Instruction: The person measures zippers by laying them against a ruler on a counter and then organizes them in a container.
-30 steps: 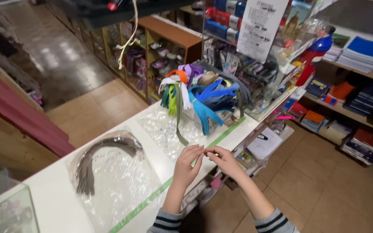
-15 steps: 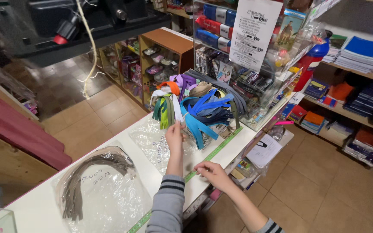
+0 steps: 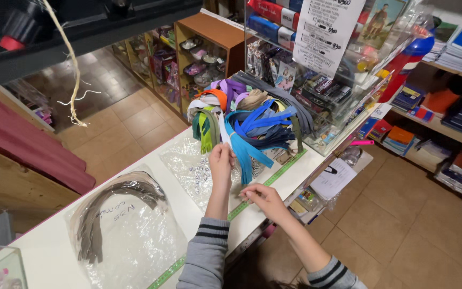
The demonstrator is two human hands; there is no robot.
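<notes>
Zippers (image 3: 252, 128) bunched at centre frame, our two hands just below them on the white surface (image 3: 54, 251).
At lower left we see a clear bag of grey zippers (image 3: 118, 214), then a second clear bag (image 3: 188, 166). Our left hand (image 3: 221, 160) reaches up, fingers pinched on a strand hanging from the coloured bunch. Our right hand (image 3: 260, 197) sits over the green measuring tape (image 3: 274, 175), fingers curled; we cannot tell what, if anything, its grip holds.

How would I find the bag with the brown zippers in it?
Look along the white counter to the near end, away from the colourful zipper bunch. A clear plastic bag lies flat there, holding only brown-grey zippers curved like an arch.
</notes>
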